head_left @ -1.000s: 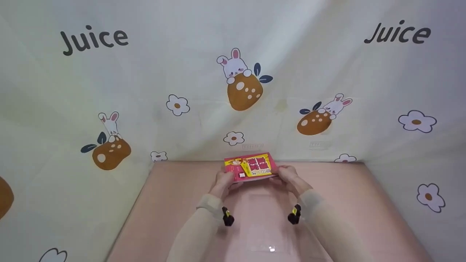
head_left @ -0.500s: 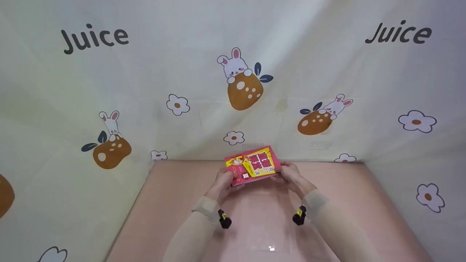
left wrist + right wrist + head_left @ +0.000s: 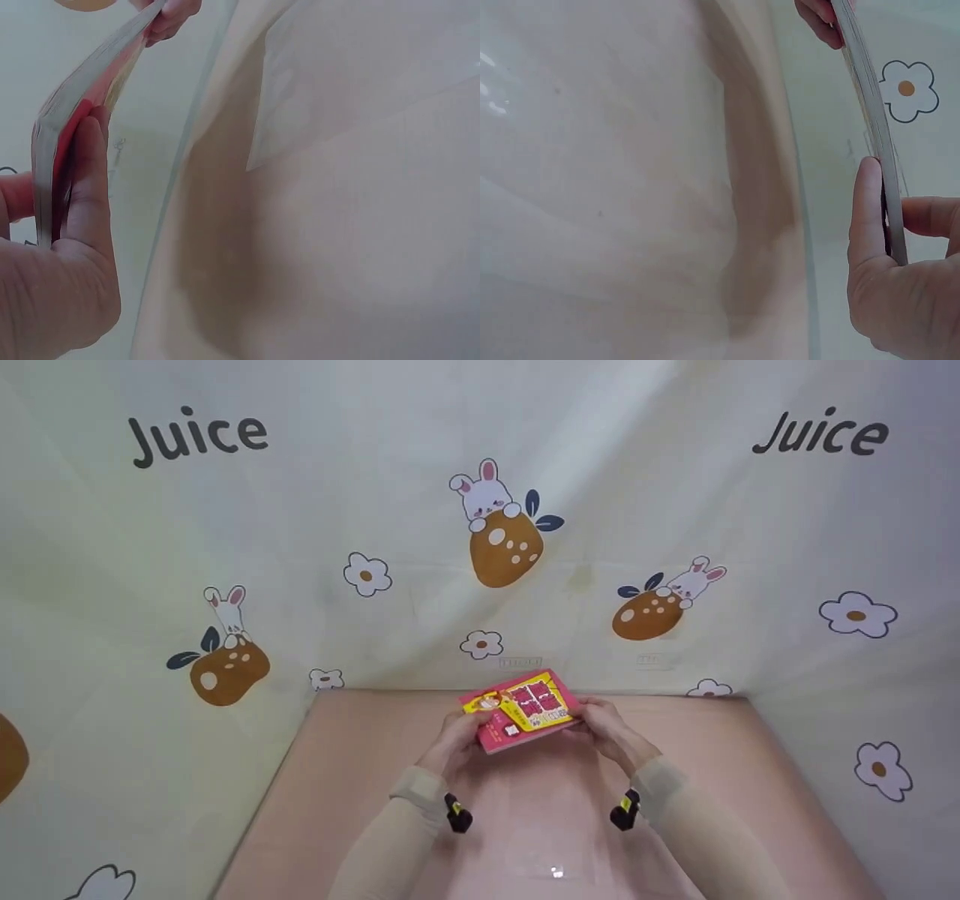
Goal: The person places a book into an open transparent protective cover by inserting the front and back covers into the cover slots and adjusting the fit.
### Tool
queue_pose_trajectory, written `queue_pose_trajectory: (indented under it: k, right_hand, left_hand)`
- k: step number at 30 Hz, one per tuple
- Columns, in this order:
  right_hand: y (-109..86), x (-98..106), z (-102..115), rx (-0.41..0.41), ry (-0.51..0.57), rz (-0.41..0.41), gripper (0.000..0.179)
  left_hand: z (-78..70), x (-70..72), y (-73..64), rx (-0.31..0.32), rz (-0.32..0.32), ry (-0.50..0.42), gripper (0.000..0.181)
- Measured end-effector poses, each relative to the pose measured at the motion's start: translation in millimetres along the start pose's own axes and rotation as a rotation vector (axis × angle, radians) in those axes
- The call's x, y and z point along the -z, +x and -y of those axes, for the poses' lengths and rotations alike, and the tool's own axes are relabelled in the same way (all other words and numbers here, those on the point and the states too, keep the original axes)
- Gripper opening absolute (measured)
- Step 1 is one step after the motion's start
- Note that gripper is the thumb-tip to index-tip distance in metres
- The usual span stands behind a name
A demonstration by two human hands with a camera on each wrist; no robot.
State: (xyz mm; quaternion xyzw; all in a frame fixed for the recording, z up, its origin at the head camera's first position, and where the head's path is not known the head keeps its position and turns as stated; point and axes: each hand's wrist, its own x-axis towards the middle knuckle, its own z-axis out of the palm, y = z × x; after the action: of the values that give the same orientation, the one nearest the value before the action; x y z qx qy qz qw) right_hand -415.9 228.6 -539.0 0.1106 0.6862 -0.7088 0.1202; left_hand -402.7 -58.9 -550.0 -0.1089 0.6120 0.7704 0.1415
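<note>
A thin book (image 3: 525,709) with a pink and yellow cover and large printed characters is held above the far part of the table, its cover facing up and tilted. My left hand (image 3: 456,737) grips its left end, with the thumb on the cover. Its right end is pinched by my right hand (image 3: 606,729). Grey page edges of the book (image 3: 48,161) show in the left wrist view, where it bends near the left hand (image 3: 60,292). The right wrist view has the right hand (image 3: 907,300) with a finger and thumb on opposite faces of the book (image 3: 877,127).
A clear plastic sheet (image 3: 360,82) lies flat on the pinkish table (image 3: 360,735). Pale cloth walls (image 3: 405,510) with printed rabbits, fruit and flowers stand behind and at both sides. Small black and yellow devices sit at both wrists.
The book has turned, its left end coming nearer to me and its right end staying farther back. It rose slightly, then lowered. The forearms have spread a little apart.
</note>
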Motion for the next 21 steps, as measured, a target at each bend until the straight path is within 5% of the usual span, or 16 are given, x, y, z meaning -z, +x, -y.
queue_pose_trajectory:
  k: [10,21]
  right_hand:
    - [-11.3,-13.0,3.9,-0.009,0.232,-0.046,0.055]
    - [-32.9,-46.0,0.4,0.029,0.268,0.034,0.058]
  left_hand:
    - [2.8,-13.6,-10.2,-0.045,0.0,-0.092,0.055]
    - [1.2,-37.3,-17.5,-0.085,-0.06,-0.081,0.061]
